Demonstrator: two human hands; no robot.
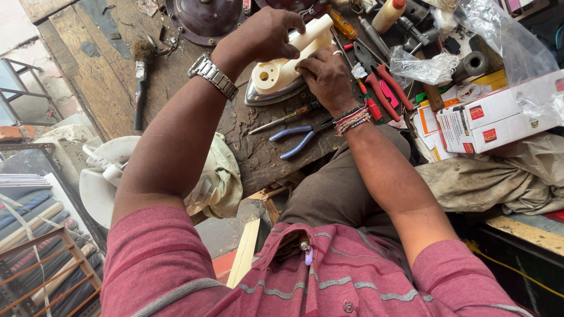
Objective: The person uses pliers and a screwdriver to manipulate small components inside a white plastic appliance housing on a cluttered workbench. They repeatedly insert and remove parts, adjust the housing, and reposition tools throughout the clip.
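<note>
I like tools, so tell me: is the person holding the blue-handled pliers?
No, the blue-handled pliers lie loose on the workbench, while the left hand and right hand both rest on the cream-coloured iron.

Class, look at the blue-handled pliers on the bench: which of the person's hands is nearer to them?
Right. The right hand sits on the iron just above the blue-handled pliers; the left hand is farther up.

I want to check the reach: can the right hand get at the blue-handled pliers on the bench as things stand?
Probably yes. The right hand rests on the cream iron, and the blue-handled pliers lie uncovered on the bench just beside its wrist, with only a screwdriver nearby.
</note>
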